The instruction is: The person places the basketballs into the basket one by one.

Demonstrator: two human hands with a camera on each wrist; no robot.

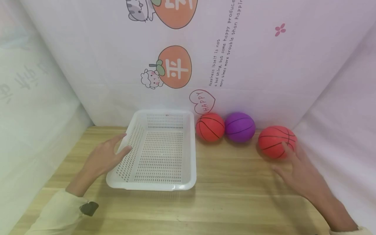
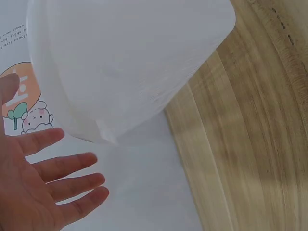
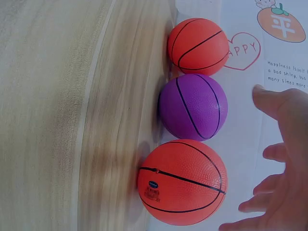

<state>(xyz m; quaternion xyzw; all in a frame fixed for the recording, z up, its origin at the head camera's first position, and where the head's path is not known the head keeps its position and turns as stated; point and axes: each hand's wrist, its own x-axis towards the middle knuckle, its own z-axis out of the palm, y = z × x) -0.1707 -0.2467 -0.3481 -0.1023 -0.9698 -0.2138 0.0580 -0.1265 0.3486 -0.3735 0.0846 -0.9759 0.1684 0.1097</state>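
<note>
A white perforated plastic basket point(image 1: 192, 156) stands on the wooden table, its inside bare. My left hand point(image 1: 102, 157) is at its left rim with fingers spread; in the left wrist view the straight fingers point(image 2: 72, 168) show beside the basket point(image 2: 130, 57). To the basket's right sit a small red basketball point(image 1: 210, 127) and a purple basketball point(image 1: 240, 127), side by side. Farther right is another red basketball point(image 1: 276, 142). My right hand point(image 1: 304, 173) is close to that ball, fingers extended; in the right wrist view a gap shows between the hand point(image 3: 284, 168) and the ball point(image 3: 183, 183).
A white printed sheet point(image 1: 252, 58) with cartoon fruit and lettering rises behind the table. White cloth walls point(image 1: 346, 130) close in the left and right sides. The wooden tabletop point(image 1: 223, 195) stretches in front of the basket and balls.
</note>
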